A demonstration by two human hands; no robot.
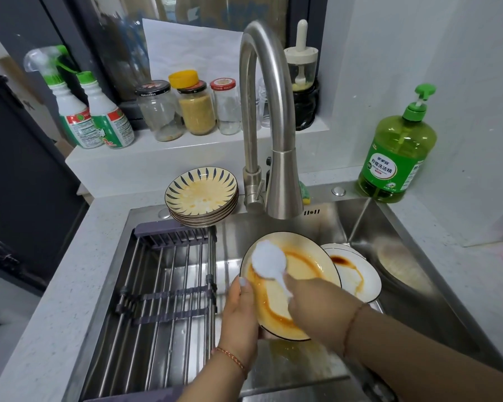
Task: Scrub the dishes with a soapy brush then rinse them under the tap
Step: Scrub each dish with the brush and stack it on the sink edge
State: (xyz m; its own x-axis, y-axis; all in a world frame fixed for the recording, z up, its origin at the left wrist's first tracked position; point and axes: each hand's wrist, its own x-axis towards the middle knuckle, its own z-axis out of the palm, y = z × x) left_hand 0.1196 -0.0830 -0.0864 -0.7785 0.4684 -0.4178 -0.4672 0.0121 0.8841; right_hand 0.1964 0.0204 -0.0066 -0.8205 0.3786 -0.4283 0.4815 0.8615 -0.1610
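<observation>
My left hand (240,311) grips the left rim of a cream plate (305,262) streaked with orange-brown sauce, tilted over the steel sink (418,256). My right hand (314,306) holds the handle of a white round brush (268,262), whose head presses on the plate's upper left. A second stained white plate (357,274) lies behind it in the sink. The curved steel tap (273,126) stands above; no water is seen running. A stack of several patterned plates (202,195) sits on the sink's back ledge.
A grey drying rack (163,285) spans the sink's left half. A green dish soap bottle (397,152) stands at the back right corner. Jars (196,108) and two spray bottles (96,114) line the windowsill. A round pan (404,271) lies at the sink's right.
</observation>
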